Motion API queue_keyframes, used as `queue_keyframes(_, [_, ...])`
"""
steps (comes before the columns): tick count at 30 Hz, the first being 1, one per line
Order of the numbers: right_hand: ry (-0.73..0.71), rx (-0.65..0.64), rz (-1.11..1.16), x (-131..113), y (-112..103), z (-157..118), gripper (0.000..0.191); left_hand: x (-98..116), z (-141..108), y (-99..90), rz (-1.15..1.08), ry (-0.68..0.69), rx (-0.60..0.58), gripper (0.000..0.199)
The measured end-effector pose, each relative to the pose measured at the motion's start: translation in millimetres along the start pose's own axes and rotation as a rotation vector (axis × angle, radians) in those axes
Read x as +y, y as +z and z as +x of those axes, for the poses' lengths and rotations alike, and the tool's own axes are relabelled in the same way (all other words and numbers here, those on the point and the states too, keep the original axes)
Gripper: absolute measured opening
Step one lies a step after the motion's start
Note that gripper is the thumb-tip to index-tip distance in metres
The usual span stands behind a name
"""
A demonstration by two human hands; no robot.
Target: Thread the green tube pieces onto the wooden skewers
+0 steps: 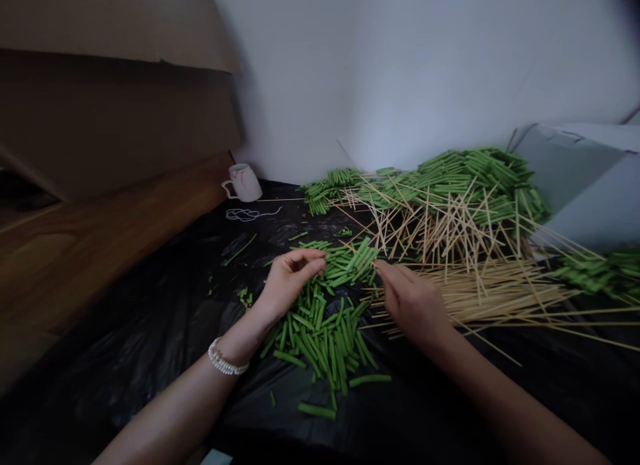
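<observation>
You have a black plastic sheet (165, 332) spread under everything, probably to keep scraps off the surface below. Nearest you, loose green pieces (333, 352) fan out between your forearms, within easy reach of either side. A beaded bracelet (226, 358) circles your left wrist, clear of the heap.

Your hands are apart. Your left hand (290, 278) hovers over the heap's left side, thumb and fingertips drawn close; whether they pinch a piece, you can't tell from here. Your right hand (415, 302) closes at the near end of a short row of green pieces (361, 257), seemingly to keep them side by side; your fingers hide the grip itself.

Just beyond your right hand, bare sticks (500, 295) lie roughly lengthwise, likely for quick picking. Farther back, stacked green pieces (475, 175) sit against the wall (425, 72), stick ends pointing your way, perhaps to stay easy to lift. String (245, 215) and a mug (246, 183) stand off to the left, out of the way.
</observation>
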State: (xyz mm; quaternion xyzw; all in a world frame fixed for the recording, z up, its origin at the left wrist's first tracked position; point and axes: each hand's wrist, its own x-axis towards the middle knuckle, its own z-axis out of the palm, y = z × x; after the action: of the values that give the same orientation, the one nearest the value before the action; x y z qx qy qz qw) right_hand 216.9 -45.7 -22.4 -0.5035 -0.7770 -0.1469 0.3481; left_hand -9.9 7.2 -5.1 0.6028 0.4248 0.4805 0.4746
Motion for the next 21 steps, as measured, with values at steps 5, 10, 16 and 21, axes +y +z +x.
queue_keyframes(5, [0.02,-0.001,-0.005,4.2,0.7,0.9,0.035,1.6,-6.5,2.8,0.503,0.298,-0.334,0.017])
queue_keyframes(10, [-0.01,0.037,-0.032,1.3,1.9,0.8,0.032,9.4,-6.5,-6.5,0.777,0.413,-0.542,0.027])
queue_keyframes(16, [-0.019,0.01,-0.052,0.4,0.5,1.5,0.032,15.0,-4.0,-15.5,0.999,0.379,-0.57,0.017])
queue_keyframes(21, [-0.022,0.004,-0.069,-1.1,0.6,1.3,0.032,17.6,-4.3,-17.8,1.039,0.386,-0.616,0.02])
